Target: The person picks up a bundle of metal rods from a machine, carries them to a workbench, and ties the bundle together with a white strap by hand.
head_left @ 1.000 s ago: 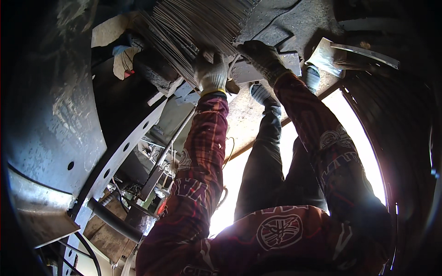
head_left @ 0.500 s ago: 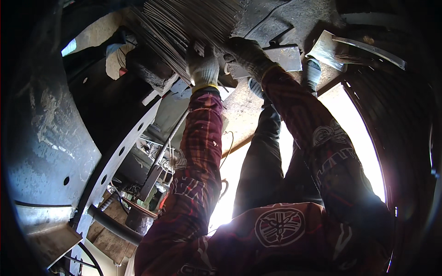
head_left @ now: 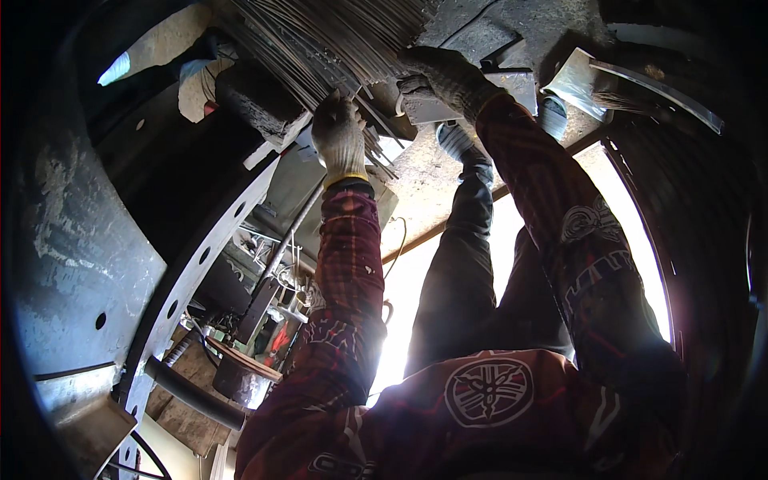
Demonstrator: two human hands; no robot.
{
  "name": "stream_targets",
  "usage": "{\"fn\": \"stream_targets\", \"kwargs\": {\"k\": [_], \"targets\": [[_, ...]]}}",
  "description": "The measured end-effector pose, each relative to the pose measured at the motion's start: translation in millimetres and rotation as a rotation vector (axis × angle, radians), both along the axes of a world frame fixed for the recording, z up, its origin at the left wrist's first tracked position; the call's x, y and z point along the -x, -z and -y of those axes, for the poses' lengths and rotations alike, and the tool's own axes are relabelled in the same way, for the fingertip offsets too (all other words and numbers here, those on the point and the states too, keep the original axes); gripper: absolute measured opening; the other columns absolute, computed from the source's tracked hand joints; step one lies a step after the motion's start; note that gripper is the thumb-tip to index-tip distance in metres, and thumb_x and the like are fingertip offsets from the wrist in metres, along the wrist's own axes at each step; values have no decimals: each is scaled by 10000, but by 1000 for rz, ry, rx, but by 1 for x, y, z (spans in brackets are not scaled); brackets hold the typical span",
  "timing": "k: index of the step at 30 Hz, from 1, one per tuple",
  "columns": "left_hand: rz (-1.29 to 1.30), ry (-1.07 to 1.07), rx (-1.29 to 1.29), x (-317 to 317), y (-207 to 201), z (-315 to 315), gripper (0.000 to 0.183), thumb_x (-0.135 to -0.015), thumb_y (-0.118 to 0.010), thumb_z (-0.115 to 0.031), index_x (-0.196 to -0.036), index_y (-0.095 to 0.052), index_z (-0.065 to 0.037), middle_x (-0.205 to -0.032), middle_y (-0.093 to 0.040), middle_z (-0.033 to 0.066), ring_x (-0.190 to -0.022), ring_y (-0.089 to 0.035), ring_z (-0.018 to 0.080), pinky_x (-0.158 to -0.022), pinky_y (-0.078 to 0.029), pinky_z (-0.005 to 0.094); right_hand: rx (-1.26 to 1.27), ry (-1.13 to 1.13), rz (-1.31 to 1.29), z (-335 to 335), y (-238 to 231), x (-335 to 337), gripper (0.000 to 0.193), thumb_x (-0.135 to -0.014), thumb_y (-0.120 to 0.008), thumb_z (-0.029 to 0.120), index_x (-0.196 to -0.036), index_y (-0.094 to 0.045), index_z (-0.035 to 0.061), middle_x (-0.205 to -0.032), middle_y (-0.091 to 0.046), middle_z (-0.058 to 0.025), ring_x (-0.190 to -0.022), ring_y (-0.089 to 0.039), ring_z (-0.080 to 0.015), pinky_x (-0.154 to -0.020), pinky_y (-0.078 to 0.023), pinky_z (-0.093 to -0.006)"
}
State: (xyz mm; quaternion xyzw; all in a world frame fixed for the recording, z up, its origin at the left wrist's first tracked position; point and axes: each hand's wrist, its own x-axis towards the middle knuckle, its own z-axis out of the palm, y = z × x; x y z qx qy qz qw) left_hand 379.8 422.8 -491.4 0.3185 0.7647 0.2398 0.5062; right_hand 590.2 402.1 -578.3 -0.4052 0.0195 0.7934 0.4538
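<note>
A large bundle of thin metal rods (head_left: 336,36) lies at the top of the view, slanting down to the right. My left hand (head_left: 339,138), in a pale knitted glove with a yellow cuff, is closed around a few thin rods at the bundle's near side. Their ends stick out to the right of the fist. My right hand (head_left: 454,80), gloved the same way, is at the bundle's right end with its fingers curled. Shadow hides what those fingers hold, if anything. Beneath the right hand lies a flat grey metal plate (head_left: 512,86).
A dark block (head_left: 254,102) stands left of my left hand. A perforated steel beam (head_left: 204,256) curves down the left side. At the right lie a bright metal sheet (head_left: 578,80) and a curved metal strip (head_left: 668,92). Tools and cables clutter the lower left.
My left hand has moved down and slightly left, drawing a few rods' ends away from the bundle. My right hand has shifted slightly right and up, apart from the left.
</note>
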Motion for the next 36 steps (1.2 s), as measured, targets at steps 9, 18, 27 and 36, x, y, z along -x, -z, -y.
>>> {"fn": "stream_targets", "kwargs": {"k": [9,18,27,36], "targets": [[-817,662,-195,-43,-12,12,410,-812,-822,-359,-1043,-714,-39,-927,-727,119,-851,-708,285,-790,-559,377,-26,-103,-20,-3,-7,10,405,-876,-792,359,-1129,-693,58,-1017,-721,-101,-856,-708,-212,-833,-600,-378],[-854,669,-231,-19,-14,-8,230,-877,-699,-283,-1026,-720,-110,-967,-718,125,-943,-695,297,-810,-560,416,-28,-59,46,-2,-7,11,393,-878,-790,337,-1135,-693,57,-1005,-728,-94,-859,-712,-202,-823,-600,-375],[-1079,765,-594,-20,0,-28,438,-868,-717,-271,-1253,-634,-79,-1240,-666,179,-1120,-651,374,-979,-526,427,-32,-110,46,-3,-12,12,368,-902,-759,317,-1142,-685,48,-991,-731,-100,-850,-715,-199,-826,-598,-375],[-1033,818,-285,-18,-6,-48,382,-956,-597,-238,-1322,-601,-128,-1214,-687,170,-1130,-666,337,-983,-530,400,-44,-115,18,-6,-10,10,392,-895,-768,330,-1145,-676,43,-996,-725,-101,-858,-712,-205,-837,-594,-387]]}}
